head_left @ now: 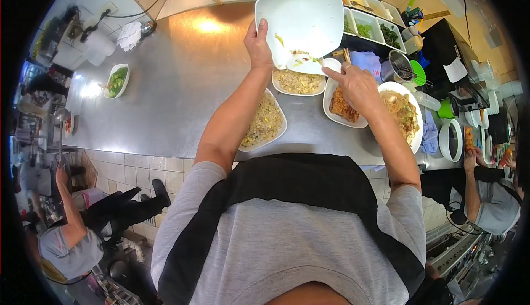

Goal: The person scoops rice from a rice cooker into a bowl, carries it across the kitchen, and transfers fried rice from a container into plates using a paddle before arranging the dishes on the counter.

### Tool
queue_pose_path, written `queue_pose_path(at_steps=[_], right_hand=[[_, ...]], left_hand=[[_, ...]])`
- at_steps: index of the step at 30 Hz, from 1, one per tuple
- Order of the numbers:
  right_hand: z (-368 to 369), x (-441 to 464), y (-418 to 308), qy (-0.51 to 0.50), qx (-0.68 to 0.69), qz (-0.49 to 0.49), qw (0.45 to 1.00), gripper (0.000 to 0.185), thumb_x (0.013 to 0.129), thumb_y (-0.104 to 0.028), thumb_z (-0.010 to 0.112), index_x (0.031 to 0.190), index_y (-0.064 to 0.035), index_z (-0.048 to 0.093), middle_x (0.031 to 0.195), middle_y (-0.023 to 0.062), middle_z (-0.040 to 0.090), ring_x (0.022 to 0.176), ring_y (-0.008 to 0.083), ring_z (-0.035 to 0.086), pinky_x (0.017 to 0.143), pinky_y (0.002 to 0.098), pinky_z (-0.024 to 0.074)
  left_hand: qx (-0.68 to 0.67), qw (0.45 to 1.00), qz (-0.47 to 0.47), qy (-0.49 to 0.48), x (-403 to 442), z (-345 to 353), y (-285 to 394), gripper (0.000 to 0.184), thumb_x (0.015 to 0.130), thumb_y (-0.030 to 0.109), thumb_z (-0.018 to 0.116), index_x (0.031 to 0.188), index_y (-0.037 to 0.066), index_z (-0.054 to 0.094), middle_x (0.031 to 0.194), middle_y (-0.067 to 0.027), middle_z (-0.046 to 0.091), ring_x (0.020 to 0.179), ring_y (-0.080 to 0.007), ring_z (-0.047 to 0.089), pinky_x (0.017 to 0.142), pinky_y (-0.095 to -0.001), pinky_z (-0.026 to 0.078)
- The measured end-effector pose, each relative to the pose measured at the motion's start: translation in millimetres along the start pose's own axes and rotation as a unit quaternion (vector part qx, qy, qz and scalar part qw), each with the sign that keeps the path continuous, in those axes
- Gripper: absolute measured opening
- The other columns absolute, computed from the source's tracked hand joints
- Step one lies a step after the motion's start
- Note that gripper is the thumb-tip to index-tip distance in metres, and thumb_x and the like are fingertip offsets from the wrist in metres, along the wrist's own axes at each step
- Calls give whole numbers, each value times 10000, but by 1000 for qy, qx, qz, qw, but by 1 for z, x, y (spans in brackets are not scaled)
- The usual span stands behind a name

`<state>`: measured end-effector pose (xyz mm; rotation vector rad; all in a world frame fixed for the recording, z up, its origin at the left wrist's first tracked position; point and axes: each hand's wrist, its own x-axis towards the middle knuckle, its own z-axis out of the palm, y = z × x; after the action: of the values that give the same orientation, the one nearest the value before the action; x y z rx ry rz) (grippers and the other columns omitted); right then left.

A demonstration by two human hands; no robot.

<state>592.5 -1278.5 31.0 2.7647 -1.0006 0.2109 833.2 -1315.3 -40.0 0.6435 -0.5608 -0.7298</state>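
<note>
Head view: tilting a large, squarish white bowl (pixel 303 15) with bare left hand (pixel 258 46), bringing a smooth white utensil (pixel 309 68) to its lower edge with bare right hand (pixel 359 90)
Pinching the bowl's left side, left thumb laid inside, remaining fingers mostly hidden behind; pinching the utensil near its end on the right, index finger stretched out, other fingertips hard to tell; streaked inside with green and brown food bits near the low edge; raised above a small white dish (pixel 301 93) of pale yellow fried rice (pixel 301 82); set out on the shiny grey steel counter (pixel 182 95): a larger white dish (pixel 285 127) of fried rice beside the left forearm, a square white bowl (pixel 361 122) with a browned, crusty slab (pixel 342 109) near the right hand, a round white plate (pixel 418 125) of brownish noodles (pixel 406 114) beside the right forearm
</note>
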Motion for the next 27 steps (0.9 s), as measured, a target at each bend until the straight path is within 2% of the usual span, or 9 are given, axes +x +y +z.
queue_pose_path(at_steps=[7, 10, 13, 22, 25, 27], right_hand=[[-33, 5, 3, -32, -25, 19, 999, 469, 773, -17, 528, 1174, -242, 619, 837, 69, 554, 751, 239, 579, 632, 385, 447], [-31, 31, -3, 37, 19, 18, 999, 471, 771, -15, 522, 1174, -240, 620, 820, 63, 545, 744, 234, 570, 608, 367, 420], [-12, 46, -6, 103, -7, -18, 995, 477, 772, -8, 514, 1174, -243, 619, 808, 56, 539, 749, 227, 563, 595, 352, 398], [-3, -4, 18, -24, -27, 7, 999, 463, 782, -8, 509, 1163, -244, 626, 823, 49, 556, 777, 219, 576, 621, 360, 410], [-16, -2, 5, -43, -3, 15, 999, 472, 779, -2, 509, 1168, -245, 622, 831, 57, 565, 790, 224, 582, 639, 371, 418], [-20, 9, -11, 5, 16, 2, 1000, 482, 772, 5, 512, 1170, -246, 621, 839, 61, 570, 795, 225, 583, 648, 375, 420]], left_hand=[[25, 1000, 11, 0, 4, 1, 14, 320, 907, 202, 565, 1123, -33, 579, 976, -65, 619, 849, -127, 570, 762, -251, 457], [41, 999, 17, -7, 5, 1, 12, 330, 907, 198, 566, 1141, -34, 572, 984, -69, 619, 856, -127, 570, 766, -250, 458], [59, 998, 27, -15, 6, -1, 10, 344, 907, 198, 569, 1156, -40, 564, 993, -74, 621, 866, -126, 571, 771, -248, 459], [54, 997, 51, -11, 10, -9, 26, 335, 905, 205, 576, 1129, -45, 577, 978, -73, 627, 840, -127, 579, 754, -253, 469], [61, 996, 61, -4, 10, -12, 23, 329, 911, 226, 560, 1109, -36, 575, 965, -77, 627, 824, -147, 597, 737, -267, 482], [62, 996, 66, 3, 8, -10, 21, 333, 912, 240, 555, 1103, -33, 572, 961, -81, 626, 818, -158, 606, 729, -275, 489]])
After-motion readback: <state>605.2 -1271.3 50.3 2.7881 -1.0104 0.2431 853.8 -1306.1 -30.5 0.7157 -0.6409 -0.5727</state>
